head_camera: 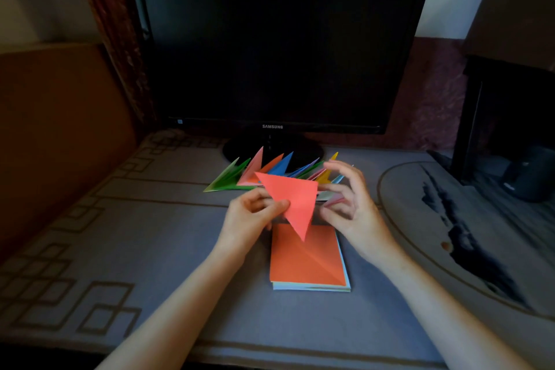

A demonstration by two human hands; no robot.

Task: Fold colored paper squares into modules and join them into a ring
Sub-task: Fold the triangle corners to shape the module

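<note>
A coral-red paper folded into a triangle (292, 200) hangs point-down above the table. My left hand (255, 213) pinches its left edge between thumb and fingers. My right hand (348, 204) is at the triangle's right edge with fingers spread and loosely curled; whether it grips the paper is hidden. Below lies a stack of paper squares (309, 261) with an orange creased sheet on top. Behind the hands, several folded modules (261, 173) in green, pink, orange, blue and yellow lie in a row.
A dark Samsung monitor (279, 45) stands at the back, its round base (240, 149) just behind the modules. The table has a grey patterned cloth (150, 249). Dark furniture and a dark object (531, 177) are at the right.
</note>
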